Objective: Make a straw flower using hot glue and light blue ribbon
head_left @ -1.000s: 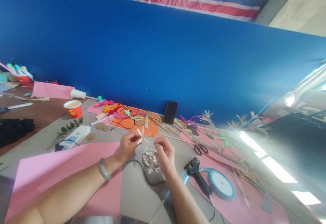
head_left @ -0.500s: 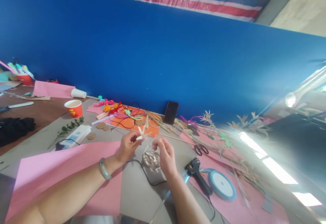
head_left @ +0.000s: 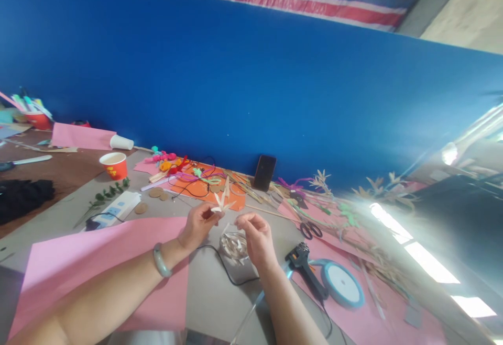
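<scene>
My left hand [head_left: 199, 225], with a pale green bangle [head_left: 161, 260] at its wrist, pinches a small cream flower [head_left: 222, 202] with thin pointed petals. Just to the right, my right hand [head_left: 255, 235] has thumb and forefinger pressed together close to the flower; whatever lies between those fingertips is too small to make out. Below and between both hands stands a clear container [head_left: 234, 248] of pale petal-like strips, partly covered by my right hand. A black glue gun [head_left: 306, 270] lies right of my right forearm, beside a roll of light blue ribbon [head_left: 342, 284].
Pink paper [head_left: 106, 266] spreads under my left forearm. A phone [head_left: 264, 173] leans against the blue partition [head_left: 251, 73]. Black-handled scissors [head_left: 310, 230] lie at right. A red paper cup [head_left: 113, 166] and a white power strip [head_left: 118, 210] are at left. A black cord [head_left: 222, 261] crosses the table.
The flower has turned slightly in my left hand, its petals now pointing more upward. My right hand has shifted a little, its fingers still pinched. The other things stay put.
</scene>
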A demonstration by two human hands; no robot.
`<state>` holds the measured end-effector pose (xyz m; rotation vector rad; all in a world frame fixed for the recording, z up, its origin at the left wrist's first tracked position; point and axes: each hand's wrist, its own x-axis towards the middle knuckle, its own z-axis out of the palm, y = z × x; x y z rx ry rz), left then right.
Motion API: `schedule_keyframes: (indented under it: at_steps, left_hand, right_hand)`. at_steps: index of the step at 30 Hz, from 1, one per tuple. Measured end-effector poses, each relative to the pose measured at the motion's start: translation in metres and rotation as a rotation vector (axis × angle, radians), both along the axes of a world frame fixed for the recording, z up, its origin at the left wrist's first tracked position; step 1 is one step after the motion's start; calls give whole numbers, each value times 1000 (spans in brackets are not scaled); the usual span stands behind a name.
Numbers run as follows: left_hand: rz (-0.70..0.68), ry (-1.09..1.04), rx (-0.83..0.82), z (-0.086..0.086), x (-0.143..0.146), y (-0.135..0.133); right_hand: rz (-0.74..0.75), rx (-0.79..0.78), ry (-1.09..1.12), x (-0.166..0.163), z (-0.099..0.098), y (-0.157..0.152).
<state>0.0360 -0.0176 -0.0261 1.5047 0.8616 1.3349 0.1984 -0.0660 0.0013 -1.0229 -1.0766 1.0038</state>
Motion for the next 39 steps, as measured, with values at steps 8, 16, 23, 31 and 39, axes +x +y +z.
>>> schedule_keyframes:
  at_steps: [8, 16, 23, 31, 39]
  left_hand:
    - [-211, -141, -105, 15, 3, -5]
    - [-324, -102, -139, 17, 3, -8]
    - [-187, -28, -158, 8, 2, -1]
    - [-81, 10, -149, 6, -1, 1]
    - [-180, -29, -73, 11, 3, -7]
  right_hand:
    - [-97, 21, -446, -10, 4, -4]
    - [-117, 50, -523, -13, 2, -4]
    - [-162, 16, -450, -9, -3, -1]
    - [-195, 9, -427, -6, -4, 1]
    - [-165, 28, -507, -12, -3, -2]
